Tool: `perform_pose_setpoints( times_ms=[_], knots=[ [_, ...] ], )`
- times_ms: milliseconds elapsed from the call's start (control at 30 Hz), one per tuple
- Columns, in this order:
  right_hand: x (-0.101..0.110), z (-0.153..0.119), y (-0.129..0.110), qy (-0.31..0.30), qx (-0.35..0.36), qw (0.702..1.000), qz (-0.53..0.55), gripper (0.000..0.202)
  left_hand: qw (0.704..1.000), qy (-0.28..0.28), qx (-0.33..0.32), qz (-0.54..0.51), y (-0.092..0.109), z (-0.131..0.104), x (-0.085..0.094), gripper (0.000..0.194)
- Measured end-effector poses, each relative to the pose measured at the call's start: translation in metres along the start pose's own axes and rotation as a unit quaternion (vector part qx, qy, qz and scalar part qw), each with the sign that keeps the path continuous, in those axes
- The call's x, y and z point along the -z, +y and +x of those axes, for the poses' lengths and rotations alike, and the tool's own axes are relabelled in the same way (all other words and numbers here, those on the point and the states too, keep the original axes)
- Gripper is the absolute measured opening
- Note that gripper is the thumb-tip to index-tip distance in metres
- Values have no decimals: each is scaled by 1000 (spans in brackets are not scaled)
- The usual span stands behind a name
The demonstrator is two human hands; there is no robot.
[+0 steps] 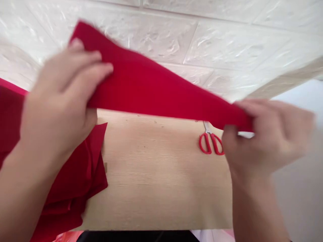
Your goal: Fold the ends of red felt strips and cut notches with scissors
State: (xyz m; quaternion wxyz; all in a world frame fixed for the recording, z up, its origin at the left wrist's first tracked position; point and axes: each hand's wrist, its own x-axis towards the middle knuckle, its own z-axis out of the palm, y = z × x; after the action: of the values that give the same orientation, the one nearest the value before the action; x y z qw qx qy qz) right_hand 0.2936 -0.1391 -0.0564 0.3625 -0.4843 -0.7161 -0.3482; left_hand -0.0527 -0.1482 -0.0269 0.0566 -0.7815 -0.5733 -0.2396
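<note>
A long red cloth piece point(156, 87) is stretched in the air between both hands, above a light wooden table point(156, 174). Its upper left corner is gripped by my left hand point(60, 90), fingers on the front and thumb beneath. The narrower right end is pinched in my right hand point(267, 134), which is blurred by motion. Red-handled scissors point(211, 143) lie on the table just left of my right hand, their blades partly hidden by the cloth. More red cloth point(75, 174) lies piled at the left, partly behind my left forearm.
A white brick-patterned wall point(227, 43) rises behind the table. At the right is a pale, smooth surface point(300, 188). The table's front edge runs along the bottom, with dark fabric point(138, 236) below it.
</note>
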Motion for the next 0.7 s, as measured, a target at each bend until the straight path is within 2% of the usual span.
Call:
perform_pose_setpoints(
  times_ms=[33,67,100,133,200,300,400,533,700],
  knots=[
    [0,-10,-4,-22,39,999,13,35,999,-5,-17,32,-4,-15,-8,57],
    [-1,-23,-10,-84,62,994,31,38,997,-43,-33,59,-11,-31,-18,59],
    [-3,-37,-17,-147,91,984,50,40,990,-110,-46,78,-19,-46,-27,60],
    [-6,-51,-24,-205,112,971,60,40,981,-167,-31,88,-28,-60,-37,60],
    [-14,-75,-34,-277,127,948,95,38,970,-226,-23,90,-45,-82,-54,58],
    [-25,-93,-37,-327,72,932,140,34,969,-232,-30,82,-65,-100,-71,59],
    [-30,-94,-28,-356,27,918,174,36,973,-213,-35,76,-75,-108,-77,60],
    [-33,-92,-17,-370,4,904,213,39,975,-207,-42,71,-83,-110,-78,64],
    [-47,-85,-19,-399,-4,892,213,44,970,-219,-55,91,-91,-108,-73,63]
  ],
)
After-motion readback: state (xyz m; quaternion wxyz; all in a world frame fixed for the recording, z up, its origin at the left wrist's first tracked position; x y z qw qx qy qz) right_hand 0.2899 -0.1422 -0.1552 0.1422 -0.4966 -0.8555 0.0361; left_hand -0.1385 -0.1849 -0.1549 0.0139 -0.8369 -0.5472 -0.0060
